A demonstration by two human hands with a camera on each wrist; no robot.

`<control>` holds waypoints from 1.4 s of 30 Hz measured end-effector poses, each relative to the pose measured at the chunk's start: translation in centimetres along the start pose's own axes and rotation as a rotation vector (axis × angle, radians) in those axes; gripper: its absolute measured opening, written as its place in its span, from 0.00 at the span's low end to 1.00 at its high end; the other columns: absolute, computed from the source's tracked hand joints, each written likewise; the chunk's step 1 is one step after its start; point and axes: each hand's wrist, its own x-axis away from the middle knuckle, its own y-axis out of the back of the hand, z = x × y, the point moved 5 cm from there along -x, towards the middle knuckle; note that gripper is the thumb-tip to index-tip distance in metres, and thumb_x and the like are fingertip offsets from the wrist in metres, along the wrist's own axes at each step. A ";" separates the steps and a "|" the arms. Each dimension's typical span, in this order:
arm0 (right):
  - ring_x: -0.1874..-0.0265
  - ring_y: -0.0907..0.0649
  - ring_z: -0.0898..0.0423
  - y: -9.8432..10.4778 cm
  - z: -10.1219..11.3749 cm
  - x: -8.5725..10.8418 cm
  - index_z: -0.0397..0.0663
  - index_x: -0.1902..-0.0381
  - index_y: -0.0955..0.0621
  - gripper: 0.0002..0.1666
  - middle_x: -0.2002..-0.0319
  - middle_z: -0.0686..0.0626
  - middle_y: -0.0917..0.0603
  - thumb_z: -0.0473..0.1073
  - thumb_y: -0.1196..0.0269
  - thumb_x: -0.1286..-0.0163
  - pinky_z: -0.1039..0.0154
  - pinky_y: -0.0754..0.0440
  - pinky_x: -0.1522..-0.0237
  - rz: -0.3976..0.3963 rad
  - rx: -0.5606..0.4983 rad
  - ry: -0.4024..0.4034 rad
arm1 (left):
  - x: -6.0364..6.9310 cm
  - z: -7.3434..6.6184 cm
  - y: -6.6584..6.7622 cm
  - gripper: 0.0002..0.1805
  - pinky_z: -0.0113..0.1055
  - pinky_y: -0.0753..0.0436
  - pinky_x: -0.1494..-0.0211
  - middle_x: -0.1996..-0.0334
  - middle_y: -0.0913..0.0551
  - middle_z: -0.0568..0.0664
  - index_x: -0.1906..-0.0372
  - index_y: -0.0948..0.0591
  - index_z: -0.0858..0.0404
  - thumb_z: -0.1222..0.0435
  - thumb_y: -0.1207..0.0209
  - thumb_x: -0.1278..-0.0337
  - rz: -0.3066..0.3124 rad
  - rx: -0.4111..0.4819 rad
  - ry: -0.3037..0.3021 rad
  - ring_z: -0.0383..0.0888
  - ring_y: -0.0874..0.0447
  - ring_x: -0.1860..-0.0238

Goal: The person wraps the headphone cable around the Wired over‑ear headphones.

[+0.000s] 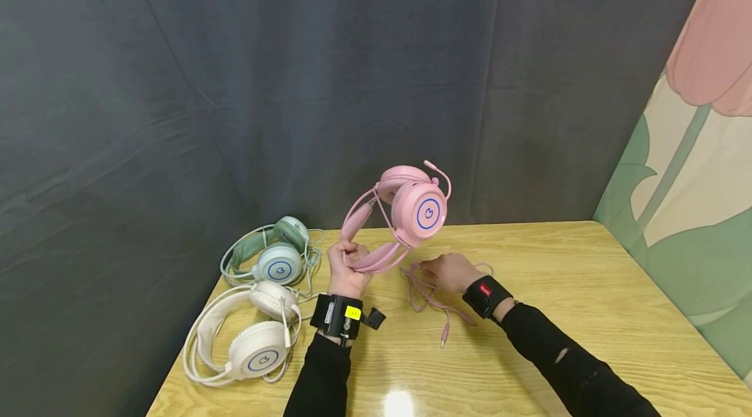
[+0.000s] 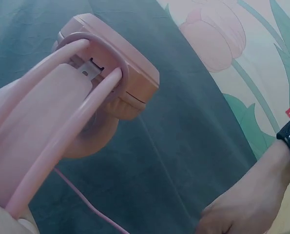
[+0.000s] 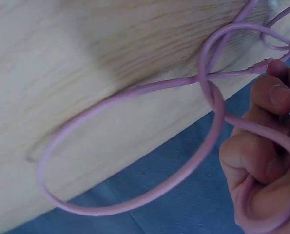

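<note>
**Pink headset (image 1: 412, 209) raised in the left hand (image 1: 346, 269), cable at the right hand (image 1: 451, 272)**

A dark curtain (image 1: 352, 77) bounds the back and left of the wooden table (image 1: 587, 286); a flower-painted panel (image 1: 693, 221) flanks its right. The widest stretch of wood lies right of the right sleeve (image 1: 543, 342). Along the left edge sit a white headset (image 1: 258, 348) and, farther back, a green headset (image 1: 281, 263), their cords close to the left arm, so a swing that way could snag.

The pink headset is held above the table near its rear edge, tilted, ear cups away from the person. It looks light, with smooth, hard cups that may slip and a springy double frame over a softer headband (image 2: 37, 107). The left hand's fingers curl round the band end, probably the soundest hold; the cups would serve as a second.

The right hand is low over the table, fingers bent around the pink cable (image 3: 217, 105); the exact pinch is partly hidden. This cable seems limp, with a crossed loop likely to tangle. From one cup juts a thin microphone boom (image 1: 450, 188), easily bent by the look of it and no place to grip. A small metal bracket (image 2: 88, 69) joins band to cup; twisting could strain it. Smallest, the cable's plug (image 1: 444, 337) lies on the wood, nearer the person than the right hand.
</note>
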 end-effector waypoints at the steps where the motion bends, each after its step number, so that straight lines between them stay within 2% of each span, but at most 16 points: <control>1: 0.88 0.35 0.67 0.1 0.3 0.0 0.46 0.53 0.15 0.12 0.86 0.56 0.24 0.42 0.39 0.30 0.69 0.31 0.82 -0.019 0.009 0.032 | -0.1 0.0 -0.1 0.17 0.25 0.36 0.91 0.93 0.42 0.40 0.88 0.44 0.55 0.73 0.70 0.50 -0.005 -0.007 -0.006 0.32 0.45 0.92; 4: 0.88 0.34 0.66 0.5 1.2 0.2 0.49 0.55 0.15 0.10 0.87 0.55 0.25 0.41 0.37 0.32 0.69 0.29 0.82 -0.078 0.088 0.127 | -0.3 0.0 -0.2 0.16 0.24 0.37 0.92 0.92 0.44 0.40 0.88 0.44 0.55 0.73 0.70 0.50 -0.015 -0.013 -0.015 0.32 0.43 0.93; 6: 0.87 0.28 0.64 0.6 1.6 0.4 0.52 0.56 0.16 0.09 0.84 0.54 0.21 0.41 0.36 0.33 0.67 0.25 0.80 -0.095 0.127 0.168 | -0.5 0.0 -0.3 0.17 0.23 0.37 0.92 0.91 0.45 0.39 0.88 0.46 0.55 0.73 0.70 0.50 -0.006 -0.024 -0.014 0.32 0.43 0.93; 10: 0.77 0.16 0.59 1.0 2.6 0.8 0.57 0.58 0.16 0.07 0.75 0.55 0.14 0.44 0.37 0.34 0.62 0.18 0.73 -0.089 0.112 0.202 | -0.9 -0.4 -0.3 0.17 0.22 0.39 0.93 0.91 0.47 0.38 0.90 0.48 0.53 0.73 0.70 0.52 0.023 -0.063 -0.030 0.30 0.43 0.94; 15: 0.75 0.16 0.61 2.0 3.6 1.2 0.57 0.64 0.17 0.07 0.74 0.58 0.15 0.48 0.41 0.29 0.61 0.18 0.74 -0.070 0.044 0.182 | -1.2 -0.9 0.1 0.19 0.23 0.40 0.92 0.94 0.46 0.38 0.92 0.45 0.53 0.75 0.69 0.53 0.018 -0.172 -0.120 0.32 0.44 0.96; 19: 0.78 0.20 0.64 2.9 4.0 1.5 0.56 0.70 0.20 0.07 0.78 0.60 0.20 0.47 0.39 0.30 0.63 0.21 0.76 -0.089 0.049 0.199 | -1.5 -1.3 0.5 0.21 0.22 0.44 0.89 0.97 0.45 0.38 0.93 0.44 0.52 0.75 0.67 0.53 -0.015 -0.276 -0.204 0.32 0.44 0.96; 22: 0.76 0.20 0.64 3.5 4.1 1.7 0.57 0.69 0.20 0.04 0.78 0.61 0.21 0.44 0.37 0.32 0.64 0.22 0.75 -0.127 0.081 0.225 | -1.6 -1.5 0.7 0.19 0.22 0.47 0.87 0.97 0.45 0.38 0.91 0.43 0.52 0.76 0.66 0.55 -0.048 -0.344 -0.276 0.32 0.45 0.96; 26: 0.77 0.24 0.65 4.2 4.1 1.7 0.60 0.68 0.22 0.05 0.78 0.61 0.23 0.45 0.39 0.31 0.69 0.26 0.76 -0.131 0.091 0.218 | -1.8 -1.7 0.9 0.13 0.22 0.47 0.87 0.95 0.46 0.38 0.75 0.37 0.54 0.77 0.64 0.57 -0.089 -0.419 -0.367 0.32 0.48 0.95; 29: 0.78 0.28 0.66 4.8 4.2 1.6 0.61 0.70 0.26 0.08 0.79 0.62 0.28 0.46 0.40 0.29 0.70 0.30 0.76 -0.118 0.067 0.204 | -1.7 -1.7 1.2 0.23 0.23 0.48 0.88 0.94 0.46 0.38 0.56 0.34 0.53 0.77 0.63 0.58 -0.138 -0.454 -0.419 0.32 0.50 0.93; 31: 0.78 0.29 0.66 5.2 4.4 1.6 0.61 0.70 0.26 0.08 0.79 0.62 0.29 0.46 0.41 0.29 0.69 0.30 0.76 -0.122 0.055 0.201 | -1.6 -1.8 1.5 0.23 0.24 0.48 0.88 0.94 0.46 0.38 0.57 0.33 0.54 0.77 0.62 0.59 -0.175 -0.461 -0.445 0.32 0.50 0.93; 33: 0.77 0.27 0.65 5.7 4.4 1.6 0.60 0.70 0.26 0.08 0.78 0.62 0.27 0.46 0.40 0.29 0.68 0.29 0.75 -0.137 0.050 0.200 | -1.5 -1.9 1.7 0.18 0.24 0.49 0.87 0.93 0.47 0.38 0.66 0.31 0.54 0.78 0.62 0.59 -0.201 -0.470 -0.473 0.32 0.51 0.93; 36: 0.78 0.27 0.65 6.1 4.3 1.5 0.58 0.71 0.26 0.09 0.79 0.61 0.26 0.45 0.40 0.29 0.68 0.29 0.76 -0.147 0.051 0.186 | -1.4 -2.1 1.9 0.14 0.25 0.48 0.87 0.93 0.48 0.38 0.79 0.38 0.54 0.78 0.61 0.58 -0.212 -0.477 -0.502 0.32 0.51 0.92; 42: 0.81 0.33 0.67 6.8 4.0 1.0 0.55 0.72 0.25 0.10 0.81 0.61 0.33 0.47 0.42 0.28 0.70 0.34 0.78 -0.150 0.048 0.142 | -0.7 -2.3 2.2 0.14 0.25 0.47 0.88 0.93 0.48 0.38 0.81 0.39 0.54 0.78 0.60 0.59 -0.219 -0.457 -0.554 0.33 0.50 0.93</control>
